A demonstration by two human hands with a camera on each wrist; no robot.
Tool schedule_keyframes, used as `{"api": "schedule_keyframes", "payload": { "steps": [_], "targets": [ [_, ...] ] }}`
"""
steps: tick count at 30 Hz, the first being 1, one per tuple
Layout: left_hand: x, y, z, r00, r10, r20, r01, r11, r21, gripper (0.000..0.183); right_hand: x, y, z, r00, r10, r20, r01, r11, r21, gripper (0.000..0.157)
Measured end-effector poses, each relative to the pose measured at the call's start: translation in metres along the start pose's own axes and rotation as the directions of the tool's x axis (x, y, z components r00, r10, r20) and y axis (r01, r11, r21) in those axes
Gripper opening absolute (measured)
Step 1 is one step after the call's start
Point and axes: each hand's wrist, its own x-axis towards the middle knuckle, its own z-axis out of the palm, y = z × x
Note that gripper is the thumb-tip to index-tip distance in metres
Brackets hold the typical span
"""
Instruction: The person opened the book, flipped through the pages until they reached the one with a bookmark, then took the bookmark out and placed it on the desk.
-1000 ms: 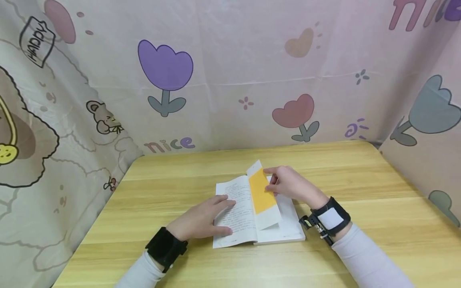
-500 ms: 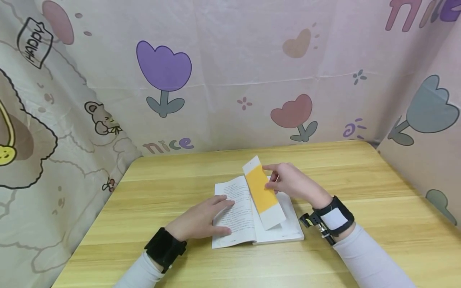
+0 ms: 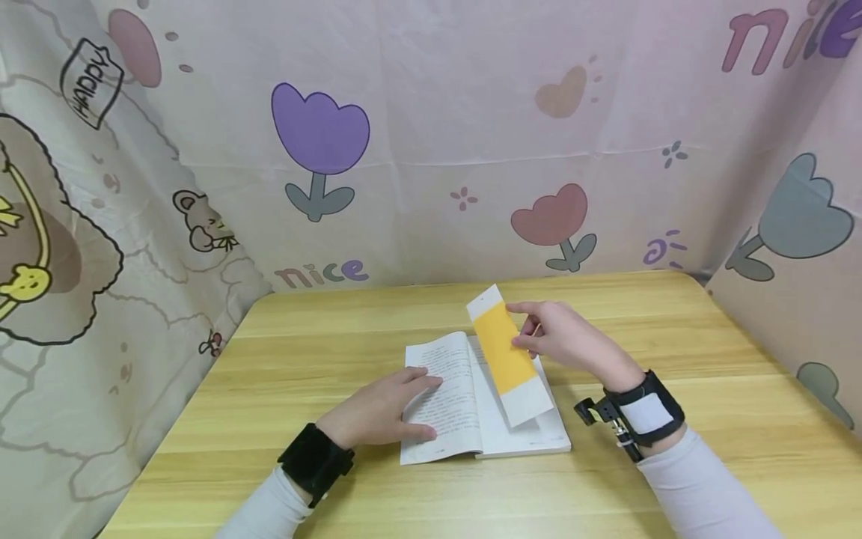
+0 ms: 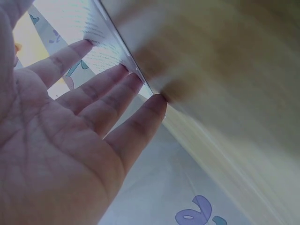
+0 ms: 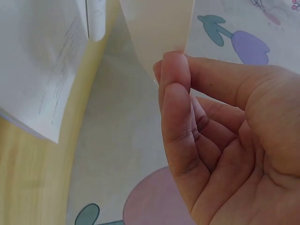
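Note:
An open book (image 3: 441, 404) lies on the table, its left page printed with text and its right page mostly white. My left hand (image 3: 384, 408) rests on the left page with the fingers spread; in the left wrist view its fingertips (image 4: 157, 101) reach the page and its outer edge. By its right edge, my right hand (image 3: 562, 337) pinches a yellow bookmark (image 3: 501, 348) with white ends, held tilted over the right page. In the right wrist view the thumb and fingers grip the edge of the bookmark (image 5: 159, 28), whose pale back shows there.
The wooden table (image 3: 323, 329) extends around the book on all sides. Behind it hangs a printed cloth (image 3: 417, 90), with more cloth on the left and right. Each wrist wears a black strap (image 3: 313, 464) over a pale sleeve.
The bookmark has moved right and up with my right hand, away from the book's spine, and its lower end has lifted. My left hand stays on the page.

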Motion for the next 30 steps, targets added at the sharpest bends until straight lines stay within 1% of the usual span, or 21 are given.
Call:
{"api": "schedule_keyframes", "payload": {
  "steps": [4, 8, 15, 20, 26, 30],
  "targets": [
    [0.000, 0.000, 0.001, 1.000, -0.003, -0.003, 0.003, 1.000, 0.003, 0.081, -0.002, 0.004, -0.007, 1.000, 0.001, -0.017, -0.001, 1.000, 0.011, 0.064],
    [0.001, 0.000, 0.000, 1.000, -0.012, -0.002, 0.012, 1.000, 0.008, 0.081, -0.006, 0.013, -0.015, 0.999, 0.008, -0.037, -0.007, 1.000, 0.010, 0.064],
    [0.000, 0.001, -0.003, 1.000, -0.009, -0.002, 0.009, 1.000, 0.016, 0.081, -0.015, 0.031, -0.027, 0.997, 0.055, -0.050, -0.056, 0.998, -0.025, 0.066],
    [-0.001, 0.000, -0.003, 1.000, -0.008, -0.004, 0.008, 1.000, 0.021, 0.080, -0.019, 0.040, -0.032, 0.995, 0.089, -0.053, -0.091, 0.995, -0.037, 0.066],
    [-0.003, -0.002, -0.003, 1.000, 0.001, -0.006, -0.001, 1.000, 0.023, 0.080, -0.022, 0.045, -0.035, 0.994, 0.092, -0.051, -0.095, 0.995, -0.043, 0.066],
    [-0.004, -0.003, -0.004, 1.000, 0.011, -0.008, -0.011, 1.000, 0.018, 0.080, -0.024, 0.048, -0.036, 0.993, 0.108, -0.044, -0.110, 0.993, -0.046, 0.067]
  ]
}}
